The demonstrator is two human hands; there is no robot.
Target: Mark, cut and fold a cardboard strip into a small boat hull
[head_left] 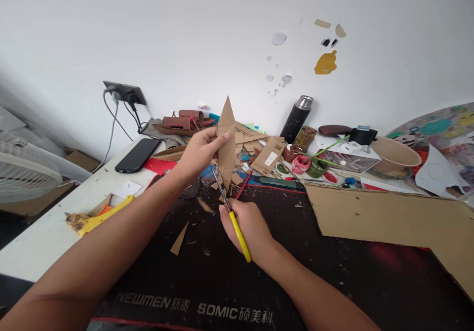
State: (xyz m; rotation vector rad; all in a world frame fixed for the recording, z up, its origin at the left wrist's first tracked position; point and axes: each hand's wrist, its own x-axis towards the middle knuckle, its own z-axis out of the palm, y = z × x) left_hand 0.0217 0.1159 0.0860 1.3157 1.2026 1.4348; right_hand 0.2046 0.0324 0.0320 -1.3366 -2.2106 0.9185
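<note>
Between the thumb and fingers of my left hand [202, 150] is a long cardboard piece [226, 155], held upright, with a pointed top and a narrowing lower end. My right hand [250, 227] grips yellow-handled scissors [239, 234], their blades pointing up and left beside the lower end of the cardboard. Whether the blades touch it I cannot tell. A thin cardboard triangle [179, 238] lies on the black desk mat [207, 276] below my hands. Small cardboard scraps are heaped behind them.
A phone [138, 154] and a yellow glue gun [99, 217] lie at left. Along the wall are model boats [181, 123], a black thermos [297, 118] and several paint jars [301, 163]. A large cardboard sheet [374, 215] covers the mat's right side. A fan [29, 168] stands far left.
</note>
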